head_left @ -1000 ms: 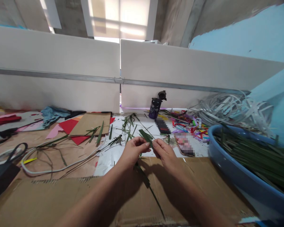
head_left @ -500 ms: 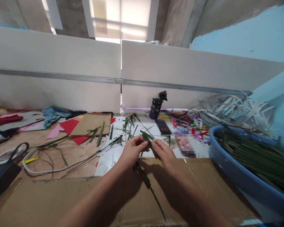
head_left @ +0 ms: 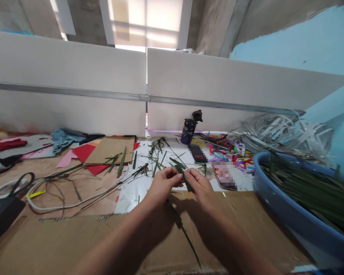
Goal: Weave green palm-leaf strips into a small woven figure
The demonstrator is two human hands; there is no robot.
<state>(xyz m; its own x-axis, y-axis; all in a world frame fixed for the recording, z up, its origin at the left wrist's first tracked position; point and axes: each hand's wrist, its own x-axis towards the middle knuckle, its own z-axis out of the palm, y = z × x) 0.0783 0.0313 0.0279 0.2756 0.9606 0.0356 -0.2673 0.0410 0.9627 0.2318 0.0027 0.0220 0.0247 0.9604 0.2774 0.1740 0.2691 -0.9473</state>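
Observation:
A strip of green leaf [head_left: 187,183] is pinched between my two hands above the near edge of the white sheet. My left hand [head_left: 164,184] has its thumb and curled forefinger closed on the leaf. Close beside it, my right hand [head_left: 199,184] grips the same leaf between thumb and fingers. Under my wrists a longer green leaf [head_left: 176,217] lies on the brown cardboard [head_left: 218,236], its thin end trailing toward me. How the leaf is folded inside my fingers is partly hidden.
A blue basin [head_left: 281,204] full of long green leaves stands at right. Behind my hands are leaf scraps [head_left: 157,149], a dark bottle [head_left: 188,130] with its lid raised, and two phones, one here [head_left: 225,175]. A white cable [head_left: 74,206] loops at left.
My left hand has shifted slightly, its thumb moving a little right and down against the leaf. The right hand stays nearly in place, and the leaf is tilted slightly differently.

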